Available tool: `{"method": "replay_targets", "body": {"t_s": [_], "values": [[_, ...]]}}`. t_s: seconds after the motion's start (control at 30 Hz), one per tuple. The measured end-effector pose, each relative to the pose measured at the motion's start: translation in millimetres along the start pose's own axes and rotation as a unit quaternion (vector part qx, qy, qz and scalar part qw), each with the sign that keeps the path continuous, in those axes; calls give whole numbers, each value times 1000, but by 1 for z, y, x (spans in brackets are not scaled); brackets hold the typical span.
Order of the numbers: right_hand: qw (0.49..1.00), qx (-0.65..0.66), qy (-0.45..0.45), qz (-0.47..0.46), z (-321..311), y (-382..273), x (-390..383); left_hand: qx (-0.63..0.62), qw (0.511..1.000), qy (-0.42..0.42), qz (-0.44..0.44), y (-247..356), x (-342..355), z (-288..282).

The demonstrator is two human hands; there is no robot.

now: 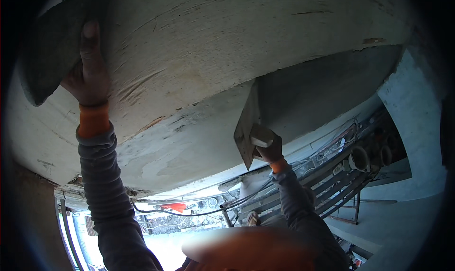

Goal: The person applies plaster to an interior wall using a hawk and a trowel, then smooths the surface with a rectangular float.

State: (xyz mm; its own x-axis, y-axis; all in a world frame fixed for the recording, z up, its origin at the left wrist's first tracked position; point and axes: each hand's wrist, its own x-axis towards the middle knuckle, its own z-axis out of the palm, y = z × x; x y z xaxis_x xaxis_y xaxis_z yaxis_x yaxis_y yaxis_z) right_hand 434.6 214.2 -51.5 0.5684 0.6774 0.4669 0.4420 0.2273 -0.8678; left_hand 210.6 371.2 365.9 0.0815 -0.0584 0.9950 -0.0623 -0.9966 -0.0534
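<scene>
Blurred and rounded, an orange shape [251, 249] fills six o'clock, too close to make out. Your right hand [271, 150], at four o'clock, is closed around the handle of the trowel [245, 129]; its plate lies at ten o'clock from that hand, tilted against the overhead strip. Dark plaster [327, 86] spreads at two o'clock. Your left hand [90, 76], at ten o'clock, grips the dark board [50, 48], thumb over its face, other fingers mostly hidden. Your right forearm covers part of the planks [332, 190] at four o'clock. Beyond them, near three o'clock, sits a bucket [359, 159]; you cannot tell its contents. A cable [189, 214] runs past red cloth [176, 207] at seven.
</scene>
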Motion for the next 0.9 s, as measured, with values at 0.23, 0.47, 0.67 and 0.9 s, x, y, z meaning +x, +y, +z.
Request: {"method": "replay_targets", "body": {"t_s": [0.23,0.47,0.67,0.9], "values": [[956,143,209,148,-92,74,37,23,1000,8,5,-3,-6,-4],[985,-28,153,70,-112,71,79,-35,999,14,-24,5,-6,6],[995,-54,87,13,-47,34,20,59,998,-18,3,-6,-8,-8],[943,158,195,220,-154,126,82,-71,997,30,7,-2,-7,8]]}}
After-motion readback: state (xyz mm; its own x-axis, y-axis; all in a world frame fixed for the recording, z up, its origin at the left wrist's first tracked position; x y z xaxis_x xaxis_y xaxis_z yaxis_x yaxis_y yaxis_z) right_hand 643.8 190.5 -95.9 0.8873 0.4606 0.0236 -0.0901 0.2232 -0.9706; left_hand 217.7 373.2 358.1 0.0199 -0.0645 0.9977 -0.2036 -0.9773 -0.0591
